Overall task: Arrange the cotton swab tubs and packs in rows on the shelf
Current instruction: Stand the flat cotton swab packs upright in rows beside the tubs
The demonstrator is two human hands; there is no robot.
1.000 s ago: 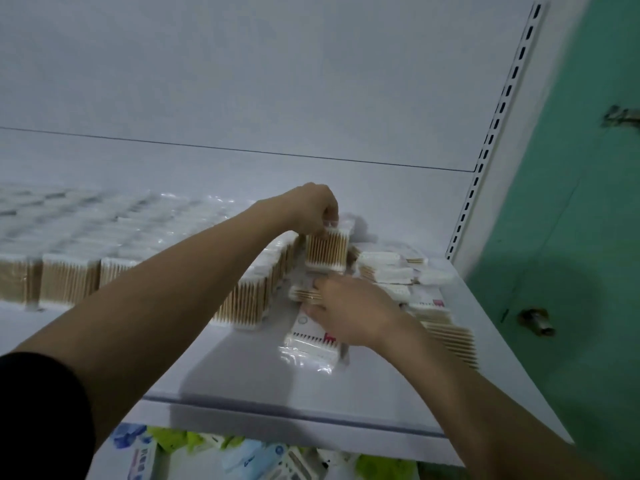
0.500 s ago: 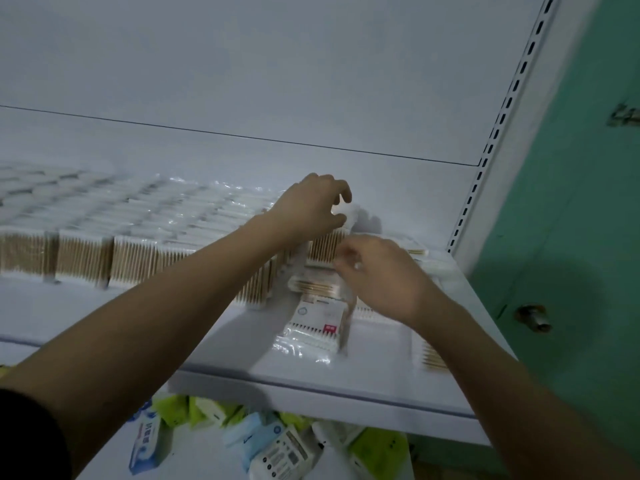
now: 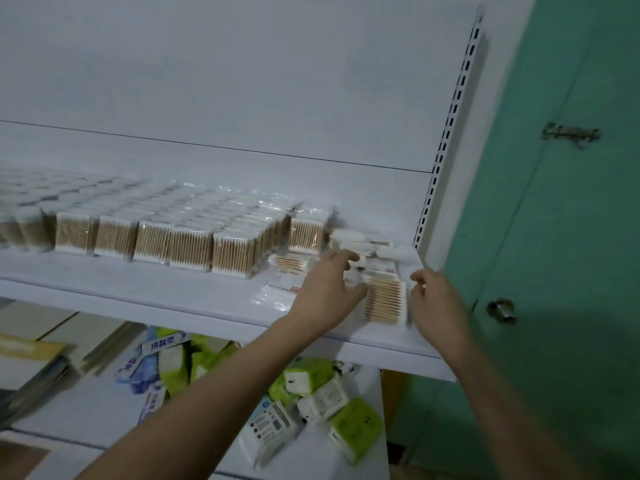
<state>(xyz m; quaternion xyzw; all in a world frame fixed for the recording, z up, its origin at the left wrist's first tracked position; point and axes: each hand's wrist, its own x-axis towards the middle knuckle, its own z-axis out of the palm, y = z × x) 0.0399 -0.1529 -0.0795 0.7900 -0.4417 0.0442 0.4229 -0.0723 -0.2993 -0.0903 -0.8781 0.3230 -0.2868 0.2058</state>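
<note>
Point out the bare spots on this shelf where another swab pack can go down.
Free: the white shelf front strip, ahead of the upright rows of wooden-stick swab packs, left of the left hand. Crowded: the right end, where loose flat packs pile up and both hands flank a flat pack.

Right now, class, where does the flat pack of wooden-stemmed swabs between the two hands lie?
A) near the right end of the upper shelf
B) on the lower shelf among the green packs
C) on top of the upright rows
A: the flat pack lies on the upper shelf near its right end, between the left hand and the right hand.
</note>
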